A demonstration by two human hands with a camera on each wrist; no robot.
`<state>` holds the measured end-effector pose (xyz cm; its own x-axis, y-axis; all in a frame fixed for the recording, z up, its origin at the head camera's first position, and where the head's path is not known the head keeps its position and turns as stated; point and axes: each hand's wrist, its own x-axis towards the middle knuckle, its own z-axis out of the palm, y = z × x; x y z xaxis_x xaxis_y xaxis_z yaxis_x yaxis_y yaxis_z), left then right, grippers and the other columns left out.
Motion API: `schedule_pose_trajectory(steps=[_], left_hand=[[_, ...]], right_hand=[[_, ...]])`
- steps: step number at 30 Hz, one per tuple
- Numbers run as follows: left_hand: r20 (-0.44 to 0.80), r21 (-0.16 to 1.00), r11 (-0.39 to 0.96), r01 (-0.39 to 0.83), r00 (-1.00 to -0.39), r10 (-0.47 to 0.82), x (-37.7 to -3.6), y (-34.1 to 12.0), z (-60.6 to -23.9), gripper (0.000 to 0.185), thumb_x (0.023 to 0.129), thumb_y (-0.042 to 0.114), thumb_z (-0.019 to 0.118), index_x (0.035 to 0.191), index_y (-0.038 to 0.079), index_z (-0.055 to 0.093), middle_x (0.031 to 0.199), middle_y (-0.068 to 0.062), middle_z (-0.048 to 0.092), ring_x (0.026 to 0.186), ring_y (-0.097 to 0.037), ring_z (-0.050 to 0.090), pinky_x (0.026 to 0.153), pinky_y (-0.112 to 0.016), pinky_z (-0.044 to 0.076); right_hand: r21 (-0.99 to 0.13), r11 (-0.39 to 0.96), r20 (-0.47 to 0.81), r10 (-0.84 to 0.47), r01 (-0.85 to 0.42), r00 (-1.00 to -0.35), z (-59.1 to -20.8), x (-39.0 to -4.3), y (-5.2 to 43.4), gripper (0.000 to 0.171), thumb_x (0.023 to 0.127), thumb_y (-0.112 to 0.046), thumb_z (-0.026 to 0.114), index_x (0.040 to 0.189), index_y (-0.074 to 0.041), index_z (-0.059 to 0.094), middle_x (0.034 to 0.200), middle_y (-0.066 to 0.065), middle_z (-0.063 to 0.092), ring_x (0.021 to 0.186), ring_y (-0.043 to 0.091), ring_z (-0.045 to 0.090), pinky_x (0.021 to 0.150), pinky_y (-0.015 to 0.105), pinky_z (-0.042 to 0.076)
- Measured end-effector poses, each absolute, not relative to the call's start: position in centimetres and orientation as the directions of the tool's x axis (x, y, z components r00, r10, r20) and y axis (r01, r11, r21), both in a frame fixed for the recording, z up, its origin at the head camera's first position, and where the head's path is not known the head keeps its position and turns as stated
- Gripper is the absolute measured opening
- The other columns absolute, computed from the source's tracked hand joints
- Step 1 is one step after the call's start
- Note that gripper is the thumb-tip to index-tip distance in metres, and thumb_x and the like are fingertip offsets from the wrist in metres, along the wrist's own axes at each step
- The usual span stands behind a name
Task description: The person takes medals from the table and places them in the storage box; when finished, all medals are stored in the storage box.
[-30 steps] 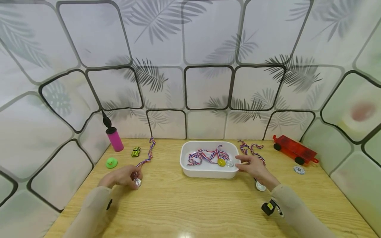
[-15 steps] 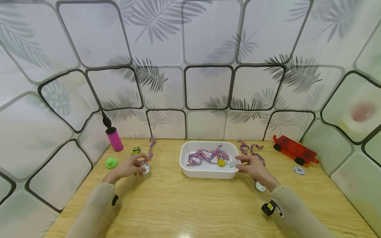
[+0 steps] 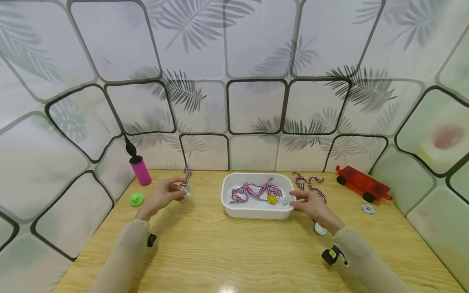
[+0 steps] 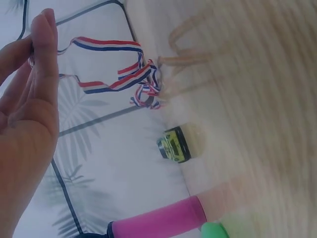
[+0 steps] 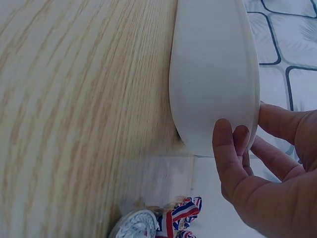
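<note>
My left hand (image 3: 161, 197) pinches a silver medal (image 3: 186, 190) between thumb and fingers, raised off the table. Its red, white and blue ribbon (image 4: 111, 45) trails from the hand to a bunched end on the table. My right hand (image 3: 314, 206) holds the right end of a white plastic tub (image 3: 253, 213), thumb over the rim and fingers against the outer wall. Inside the tub lie a gold medal (image 3: 272, 200), a silver medal (image 3: 283, 200) and tangled ribbons (image 3: 249, 189). Another silver medal (image 3: 320, 228) lies below my right wrist, partly covered with its ribbon.
At the left stand a pink balloon pump (image 3: 141, 171) and a green rubber duck (image 3: 136, 199). A small yellow-green toy car (image 4: 174, 145) is hidden behind my left hand in the head view. To the right are a red toy trailer (image 3: 364, 184) and a poker chip (image 3: 368, 208).
My left hand has lifted the silver medal from the table and carried it forward and slightly right, its ribbon shifting along. The right hand and the tub stay where they were.
</note>
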<state>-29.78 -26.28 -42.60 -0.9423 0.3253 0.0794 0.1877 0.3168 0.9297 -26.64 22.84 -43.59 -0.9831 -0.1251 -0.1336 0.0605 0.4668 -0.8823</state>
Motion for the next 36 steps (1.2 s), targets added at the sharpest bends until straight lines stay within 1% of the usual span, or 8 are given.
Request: schedule_pose_trajectory(steps=[6,11,16,18,23,29,32,36], left_hand=[[0.116,0.941,0.271,0.204,-0.945,0.306,-30.4,-25.5,-42.0,0.043,0.095,0.004,0.062,0.136,-0.004,0.050,0.112,-0.032,0.063,0.086,-0.031,0.072,0.083,-0.055,0.058],[0.137,0.946,0.248,0.210,-0.950,0.282,-30.8,-24.7,-41.4,0.039,0.094,0.008,0.064,0.129,-0.007,0.057,0.123,-0.032,0.060,0.089,-0.027,0.073,0.075,-0.041,0.062],[0.126,0.960,0.216,0.177,-0.965,0.230,-31.3,-23.9,-40.9,0.036,0.095,0.010,0.064,0.129,-0.001,0.059,0.126,-0.028,0.061,0.088,-0.019,0.074,0.069,-0.032,0.063],[0.130,0.967,0.190,0.171,-0.969,0.211,-31.4,-23.7,-40.6,0.036,0.095,0.009,0.063,0.129,0.000,0.059,0.125,-0.026,0.062,0.090,-0.021,0.074,0.068,-0.031,0.063],[0.159,0.974,0.129,0.187,-0.966,0.204,-31.8,-23.3,-39.8,0.038,0.095,0.006,0.063,0.130,-0.006,0.055,0.121,-0.021,0.061,0.091,-0.023,0.074,0.072,-0.034,0.063],[0.166,0.976,0.101,0.192,-0.961,0.219,-32.1,-23.0,-38.7,0.041,0.095,0.004,0.062,0.133,-0.008,0.052,0.127,-0.028,0.056,0.088,-0.018,0.074,0.074,-0.033,0.062],[0.169,0.976,0.097,0.193,-0.962,0.215,-32.3,-22.8,-38.1,0.039,0.095,0.002,0.061,0.132,-0.006,0.053,0.120,-0.025,0.059,0.088,-0.020,0.074,0.073,-0.033,0.063],[0.199,0.968,0.114,0.224,-0.960,0.198,-32.4,-22.6,-37.2,0.036,0.093,-0.001,0.061,0.128,-0.007,0.054,0.107,-0.013,0.059,0.084,-0.021,0.074,0.069,-0.030,0.063]], right_hand=[[-0.888,0.457,-0.129,-0.136,0.053,-0.982,-43.4,-26.7,22.9,0.048,0.093,-0.011,0.067,0.135,0.006,0.053,0.125,0.027,0.051,0.097,0.021,0.058,0.087,0.038,0.060],[-0.887,0.459,-0.132,-0.133,0.057,-0.982,-43.4,-26.7,22.9,0.048,0.092,-0.011,0.068,0.135,0.006,0.054,0.125,0.026,0.051,0.097,0.022,0.058,0.086,0.039,0.060],[-0.886,0.459,-0.140,-0.130,0.066,-0.982,-43.4,-26.8,22.9,0.048,0.092,-0.012,0.068,0.135,0.006,0.054,0.126,0.026,0.051,0.098,0.022,0.059,0.087,0.039,0.060],[-0.885,0.460,-0.141,-0.131,0.066,-0.981,-43.4,-26.8,22.9,0.049,0.092,-0.012,0.068,0.135,0.005,0.054,0.126,0.026,0.052,0.097,0.022,0.059,0.087,0.039,0.060],[-0.886,0.459,-0.137,-0.130,0.062,-0.982,-43.4,-26.9,23.0,0.049,0.092,-0.012,0.068,0.135,0.005,0.053,0.125,0.026,0.053,0.096,0.020,0.060,0.086,0.038,0.060],[-0.883,0.466,-0.137,-0.129,0.062,-0.982,-43.4,-26.8,22.9,0.049,0.092,-0.012,0.068,0.135,0.005,0.054,0.124,0.025,0.053,0.096,0.021,0.060,0.086,0.038,0.060],[-0.881,0.469,-0.135,-0.129,0.060,-0.982,-43.4,-26.7,22.8,0.049,0.092,-0.013,0.068,0.135,0.005,0.054,0.124,0.025,0.053,0.097,0.021,0.060,0.086,0.038,0.060],[-0.879,0.474,-0.134,-0.127,0.059,-0.983,-43.5,-26.6,22.7,0.049,0.092,-0.013,0.068,0.136,0.005,0.054,0.124,0.025,0.053,0.096,0.021,0.060,0.086,0.038,0.060]])
